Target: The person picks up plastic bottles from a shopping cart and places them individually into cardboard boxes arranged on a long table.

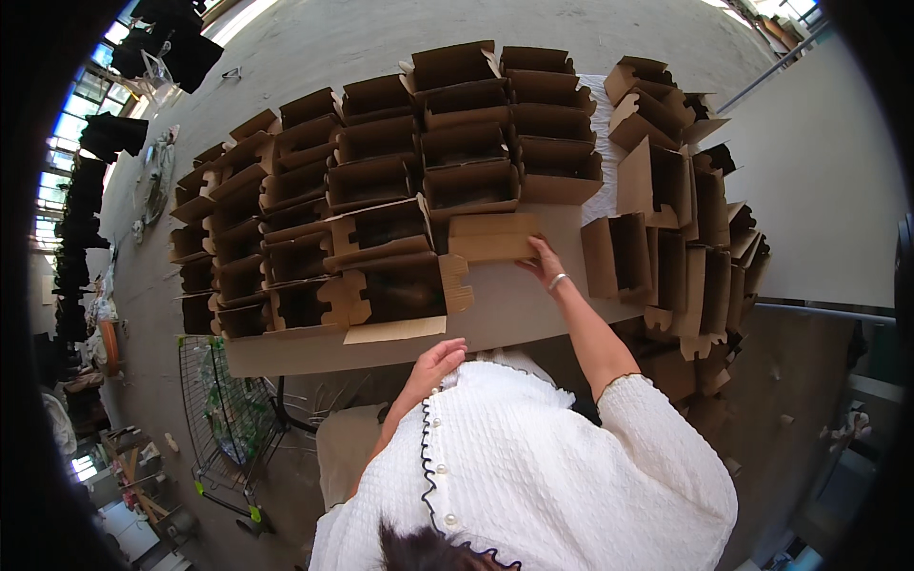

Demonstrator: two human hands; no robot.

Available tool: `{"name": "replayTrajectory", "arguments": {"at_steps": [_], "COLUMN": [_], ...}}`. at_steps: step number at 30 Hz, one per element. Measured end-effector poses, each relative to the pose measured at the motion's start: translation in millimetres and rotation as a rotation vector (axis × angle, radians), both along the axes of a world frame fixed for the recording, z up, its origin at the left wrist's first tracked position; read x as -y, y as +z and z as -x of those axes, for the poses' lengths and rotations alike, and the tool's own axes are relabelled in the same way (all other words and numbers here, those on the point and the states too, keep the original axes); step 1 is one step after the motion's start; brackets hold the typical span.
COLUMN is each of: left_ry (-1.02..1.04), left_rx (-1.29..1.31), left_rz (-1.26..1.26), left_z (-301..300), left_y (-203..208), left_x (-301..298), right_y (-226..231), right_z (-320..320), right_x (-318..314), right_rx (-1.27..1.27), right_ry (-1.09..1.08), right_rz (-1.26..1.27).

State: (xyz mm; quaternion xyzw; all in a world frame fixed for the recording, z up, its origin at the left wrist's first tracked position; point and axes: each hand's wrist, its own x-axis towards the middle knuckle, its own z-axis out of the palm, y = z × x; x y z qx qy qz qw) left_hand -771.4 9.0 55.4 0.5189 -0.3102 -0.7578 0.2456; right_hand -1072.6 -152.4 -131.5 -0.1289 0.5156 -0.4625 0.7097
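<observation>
My right hand (541,255), with a bracelet at the wrist, grips the right end of a brown cardboard box (490,230). That box sits on the table at the front of a row of open boxes, and its plain side faces up. My left hand (440,362) hangs by the table's front edge, fingers stretched out and nothing in it. Beyond it, closest to that hand, stands an open cardboard box (405,290) with its notched flaps folded outward. The insides of the boxes are dark, so what they contain is hard to make out.
Rows of open cardboard boxes (376,140) cover the left and far parts of the table (314,354). More open boxes (657,186) are heaped at the right, beside a pale board (809,190). A wire cart (224,409) with green things stands at the lower left.
</observation>
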Motion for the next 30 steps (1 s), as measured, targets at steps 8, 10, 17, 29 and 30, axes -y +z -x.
{"name": "replayTrajectory", "arguments": {"at_steps": [8,10,17,29,30], "left_ry": [-0.017,-0.033,-0.204,-0.237,-0.241], "left_rx": [0.089,0.076,0.151,0.078,0.076], "left_rz": [0.072,0.059,0.136,0.193,0.209], "left_z": [-2,5,7,28,29], "left_y": [16,26,17,27,24], "left_x": [10,14,13,24,22], "right_y": [20,13,57,62,63], "right_z": [-41,-33,7,110,107], "right_x": [13,5,-29,-127,-130], "right_rx": [-0.111,-0.134,-0.856,-1.935,-1.858], "right_ry": [-0.078,-0.071,-0.284,0.345,0.309], "right_rz": [-0.001,0.017,0.433,0.078,0.087]}}
